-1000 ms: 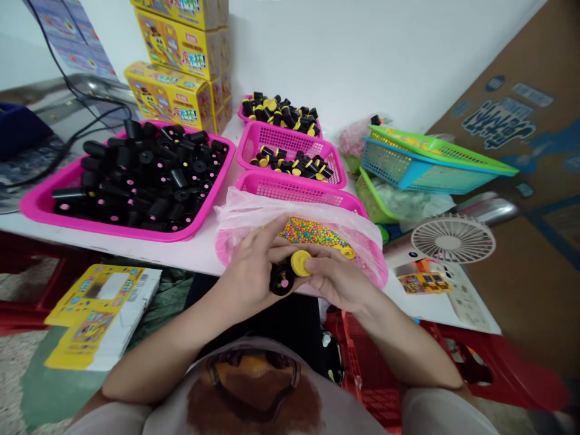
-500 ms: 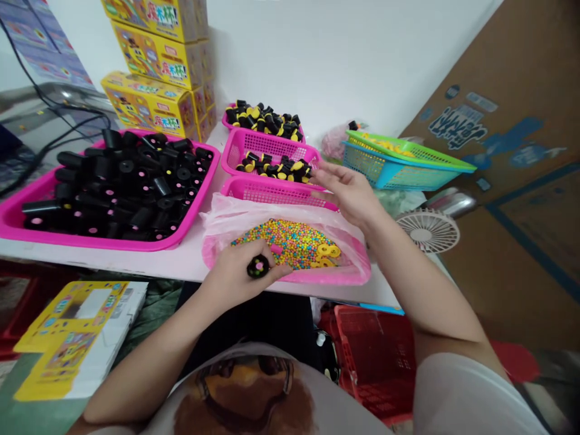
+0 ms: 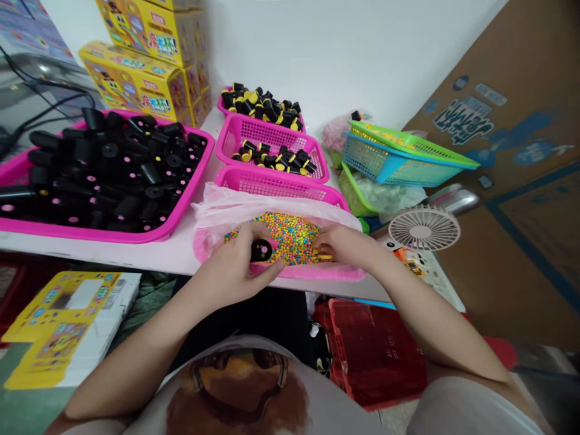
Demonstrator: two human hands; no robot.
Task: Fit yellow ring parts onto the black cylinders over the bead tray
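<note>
My left hand (image 3: 233, 263) is wrapped round a small black cup (image 3: 261, 251) with a pink dot inside its mouth, tilted toward me. Beneath both hands lies a heap of tiny multicoloured beads (image 3: 292, 235) in a pink plastic bag (image 3: 226, 202) that lines a pink basket. My right hand (image 3: 347, 244) reaches into the right side of the beads, its fingers curled and pinched at a yellow plastic piece (image 3: 325, 258). The fingertips partly hide that piece.
At left, a large pink tray (image 3: 167, 232) holds many black cups. Behind the beads, pink baskets (image 3: 226, 145) contain black-and-yellow pieces. Yellow boxes (image 3: 136, 84) are stacked at the back left. A small fan (image 3: 425, 228) and blue and green baskets (image 3: 385, 160) stand at right.
My right hand has come down from the black-and-yellow pieces' basket into the beads, at the yellow pieces. My left hand still holds the black cup, now turned slightly. The view has shifted a little.
</note>
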